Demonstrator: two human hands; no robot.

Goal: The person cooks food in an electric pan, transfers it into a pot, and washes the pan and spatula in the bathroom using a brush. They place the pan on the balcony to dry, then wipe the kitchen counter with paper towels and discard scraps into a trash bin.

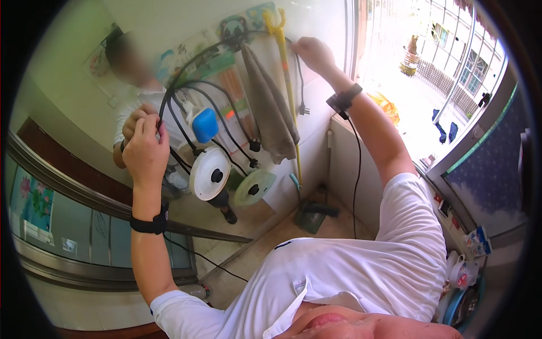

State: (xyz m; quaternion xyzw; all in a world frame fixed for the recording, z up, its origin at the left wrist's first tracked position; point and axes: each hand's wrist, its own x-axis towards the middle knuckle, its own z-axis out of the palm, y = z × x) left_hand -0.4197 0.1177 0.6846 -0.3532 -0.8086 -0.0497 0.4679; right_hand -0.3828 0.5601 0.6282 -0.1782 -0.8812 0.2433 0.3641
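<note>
My left hand [148, 141] is closed around a black cable [189, 63], in front of a glossy, mirror-like wall. From there the cable arcs up past a bear-faced hook [234, 28] towards my right hand [313, 55]. The right hand's fingers are curled at the cable, whose end hangs below with a plug [304, 108]. More dark cords with plugs [254, 145] dangle between the hands. Near them are a blue object [205, 125], a white lid [210, 174], a greenish lid [254, 187] and a grey-brown cloth [268, 104].
A person [132, 68], apparently a reflection, shows at left. A yellow pole [287, 85] stands beside the cloth. A dustpan [310, 217] lies in the floor corner. At right are a barred window [446, 62] and a shelf with a cup [464, 272].
</note>
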